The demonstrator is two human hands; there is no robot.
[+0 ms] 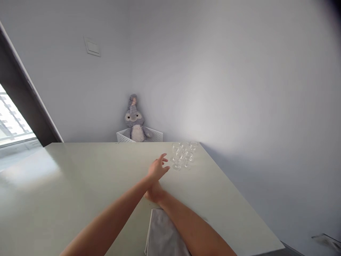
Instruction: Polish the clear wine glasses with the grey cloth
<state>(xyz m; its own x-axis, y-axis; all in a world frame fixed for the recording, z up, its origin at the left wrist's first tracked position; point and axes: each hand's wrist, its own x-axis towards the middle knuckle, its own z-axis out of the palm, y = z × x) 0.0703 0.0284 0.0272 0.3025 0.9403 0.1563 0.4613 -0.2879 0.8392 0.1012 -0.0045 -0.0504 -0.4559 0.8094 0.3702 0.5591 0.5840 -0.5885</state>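
Observation:
My left hand (159, 168) reaches out over the pale table (106, 185) with its fingers spread and nothing in them. Its fingertips are just left of several small clear stemmed glasses (179, 156) grouped upright near the far right corner; no touch can be seen. My right hand (155, 193) is crossed beneath my left wrist. Most of its fingers are hidden there, and whether it holds anything does not show. A folded grey cloth item (163, 233) with a cord at its left side lies at the near edge, partly under my right forearm.
A grey plush toy (137, 132) sits in a white perforated basket (157, 135) beyond the far table edge. Walls rise behind and to the right, with a light switch (93, 47). A dark-framed window (29, 85) is at the left. Something clear and small shows beside my right forearm.

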